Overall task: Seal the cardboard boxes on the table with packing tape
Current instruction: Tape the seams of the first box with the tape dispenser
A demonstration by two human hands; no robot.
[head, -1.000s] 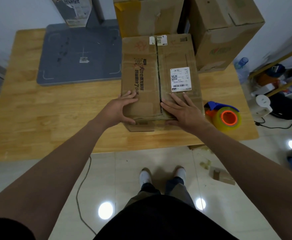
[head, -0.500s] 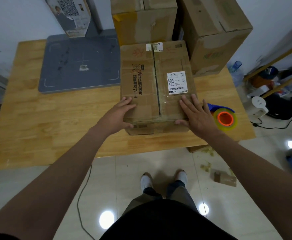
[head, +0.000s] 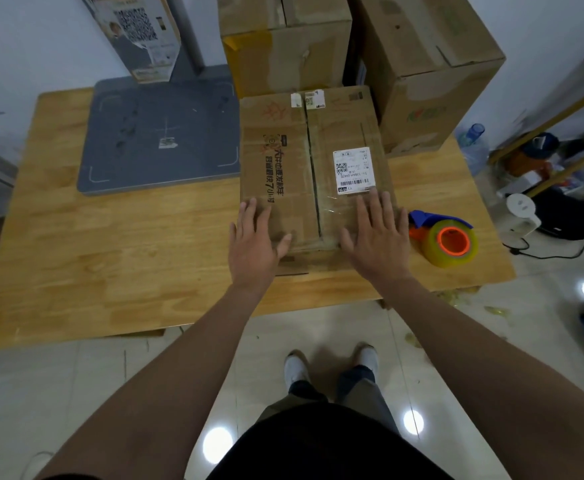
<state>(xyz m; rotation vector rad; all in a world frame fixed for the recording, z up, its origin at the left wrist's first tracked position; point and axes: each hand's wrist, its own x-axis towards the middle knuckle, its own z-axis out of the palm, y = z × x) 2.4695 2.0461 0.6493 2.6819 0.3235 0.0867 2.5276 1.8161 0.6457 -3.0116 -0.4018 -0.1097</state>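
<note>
Pressing flat on the near end of the cardboard box (head: 294, 161), the left hand (head: 252, 244) and the right hand (head: 377, 240) lie with fingers straight and spread, one on each top flap, gripping nothing; the box sits right of centre on the wooden tabletop (head: 110, 254), its near end close to the near edge; between the hands runs the centre seam (head: 313, 168), a dark line with a wrinkled patch of clear tape across it beside the right hand; just right of that hand, apart from the box, rests the tape dispenser (head: 446, 237), its yellowish roll on an orange core. Judging by the creased, worn board, the box is probably light and rather soft on top, so the flaps may sag under hard pressure; the best hold is palms down close to the seam, or on the side walls if it must turn. Farther off, a white shipping label (head: 354, 170) sits on the right flap; a grey scale platform (head: 162, 133) lies far left; a taller carton (head: 429, 64) stands at the far right.
</note>
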